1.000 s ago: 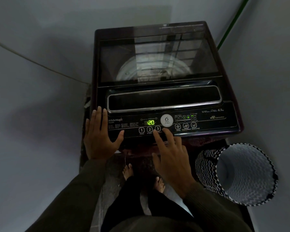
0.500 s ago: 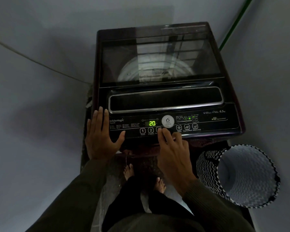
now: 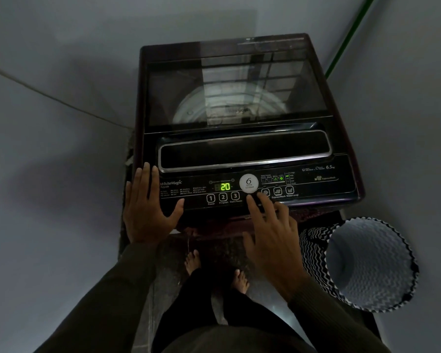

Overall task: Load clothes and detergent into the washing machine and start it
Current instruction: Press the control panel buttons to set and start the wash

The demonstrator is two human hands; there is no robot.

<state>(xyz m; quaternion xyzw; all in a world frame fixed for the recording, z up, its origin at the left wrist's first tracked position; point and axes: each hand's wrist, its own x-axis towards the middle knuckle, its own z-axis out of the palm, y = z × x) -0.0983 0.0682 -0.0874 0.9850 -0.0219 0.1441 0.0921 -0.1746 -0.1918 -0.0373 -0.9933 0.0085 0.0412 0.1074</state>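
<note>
Left hand (image 3: 148,207) lies flat and open on the washer (image 3: 239,98) panel's left corner, gripping nothing. Display (image 3: 224,186) glows 20. Start/Pause button (image 3: 235,196) sits just left of the right hand (image 3: 270,238), clearly the nearer one. That hand is spread and empty, forefinger by the round dial (image 3: 248,183). Lid's down; basket (image 3: 367,263) stands right of the washer.

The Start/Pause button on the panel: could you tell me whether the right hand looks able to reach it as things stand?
Probably yes. The right hand hovers at the panel's front edge, its index fingertip just right of the Start/Pause button, with nothing between them. The left hand rests flat well to the left.
</note>
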